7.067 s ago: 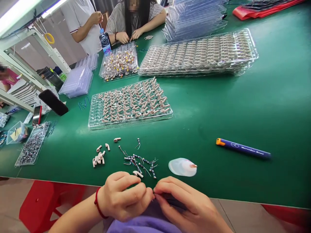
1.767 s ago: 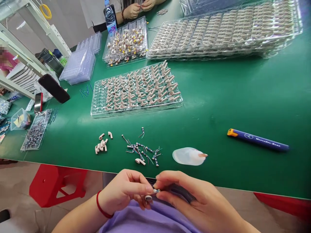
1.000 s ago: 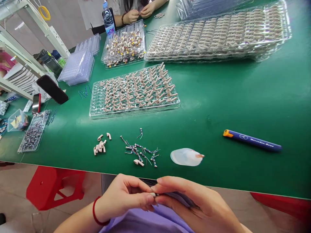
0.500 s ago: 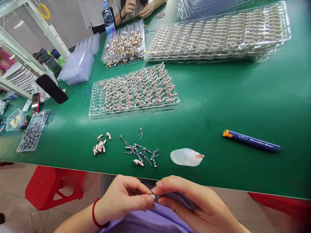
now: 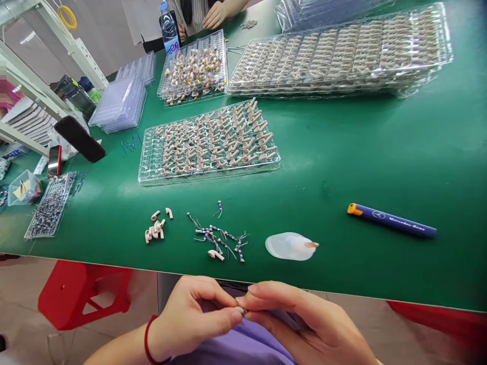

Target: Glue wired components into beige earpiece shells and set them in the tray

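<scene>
Over my lap, just in front of the table edge, my hands meet fingertip to fingertip. My left hand (image 5: 203, 309) is closed, its thumb and forefinger pinching a small pale earbud shell (image 5: 239, 309). My right hand (image 5: 297, 312) is closed in a pinch against the same spot; what its fingertips hold is mostly hidden. Beyond them on the table lie several small wired circuit boards (image 5: 211, 234), with a loose pale earbud shell (image 5: 216, 255) at their near side. More pale earbud shells (image 5: 155, 230) form a small heap to the left.
A soft translucent bottle (image 5: 289, 246) and a blue-and-orange utility knife (image 5: 391, 220) lie at right. A clear tray (image 5: 152, 177) of shells sits mid-table, with stacked trays (image 5: 342, 56) behind. A phone (image 5: 79, 138) leans at left. A person's hand (image 5: 215, 15) shows across the table.
My fingertips have shifted slightly around the small part, and the dark piece between them is now mostly covered. The person opposite has moved their hands. Items on my table stay put.
</scene>
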`<state>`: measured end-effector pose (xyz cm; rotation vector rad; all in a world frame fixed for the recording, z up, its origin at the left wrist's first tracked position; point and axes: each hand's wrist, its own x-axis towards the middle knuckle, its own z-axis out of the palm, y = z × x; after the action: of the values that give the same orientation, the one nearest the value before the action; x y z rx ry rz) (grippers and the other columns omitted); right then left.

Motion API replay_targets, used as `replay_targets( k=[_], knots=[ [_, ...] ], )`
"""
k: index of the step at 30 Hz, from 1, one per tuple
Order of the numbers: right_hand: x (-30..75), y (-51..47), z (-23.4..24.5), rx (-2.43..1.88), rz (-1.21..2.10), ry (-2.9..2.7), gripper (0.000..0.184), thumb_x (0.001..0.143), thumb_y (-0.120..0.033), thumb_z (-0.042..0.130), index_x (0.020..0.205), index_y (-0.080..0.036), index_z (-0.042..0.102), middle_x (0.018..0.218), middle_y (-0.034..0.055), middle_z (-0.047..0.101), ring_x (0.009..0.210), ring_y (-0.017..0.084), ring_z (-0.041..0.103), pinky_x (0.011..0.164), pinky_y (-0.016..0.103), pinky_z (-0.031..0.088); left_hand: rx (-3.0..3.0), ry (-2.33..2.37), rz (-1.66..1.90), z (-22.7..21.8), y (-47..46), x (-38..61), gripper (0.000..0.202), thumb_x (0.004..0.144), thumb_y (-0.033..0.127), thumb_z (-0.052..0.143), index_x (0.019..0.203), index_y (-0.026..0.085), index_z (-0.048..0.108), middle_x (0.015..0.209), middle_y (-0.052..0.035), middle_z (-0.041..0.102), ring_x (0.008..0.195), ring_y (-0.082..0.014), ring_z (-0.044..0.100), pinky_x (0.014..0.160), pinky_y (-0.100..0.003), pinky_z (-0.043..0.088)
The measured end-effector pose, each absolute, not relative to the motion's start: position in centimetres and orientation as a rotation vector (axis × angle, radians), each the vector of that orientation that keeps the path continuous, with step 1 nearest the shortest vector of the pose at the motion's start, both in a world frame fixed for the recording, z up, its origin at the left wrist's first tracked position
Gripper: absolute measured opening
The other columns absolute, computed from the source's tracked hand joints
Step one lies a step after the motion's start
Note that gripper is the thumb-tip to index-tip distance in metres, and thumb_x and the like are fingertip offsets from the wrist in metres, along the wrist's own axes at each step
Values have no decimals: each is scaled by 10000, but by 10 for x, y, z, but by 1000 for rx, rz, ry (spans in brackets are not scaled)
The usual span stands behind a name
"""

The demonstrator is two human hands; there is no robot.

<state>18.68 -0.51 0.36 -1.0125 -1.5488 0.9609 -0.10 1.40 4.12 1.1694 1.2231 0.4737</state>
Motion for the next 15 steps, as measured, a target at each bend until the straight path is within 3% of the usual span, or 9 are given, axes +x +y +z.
replay_targets(
  k=[11,15],
  knots=[
    [184,-7,-1,-1044,894,-1597,128,920,-256,597,1046,-259,619,812,-19,778,708,139,752,675,186,629,1259,1210,502,39,15,-2,193,753,316,729,714,134,779,640,-60,661,598,-132,546,566,-234,417],
    [193,-13,-12,-1028,683,-1654,306,876,-144,607,1141,-296,585,914,1,750,767,161,735,673,250,623,1520,1224,606,37,15,-6,120,790,240,699,795,153,781,716,-73,719,642,-148,632,606,-235,483]
  ],
)
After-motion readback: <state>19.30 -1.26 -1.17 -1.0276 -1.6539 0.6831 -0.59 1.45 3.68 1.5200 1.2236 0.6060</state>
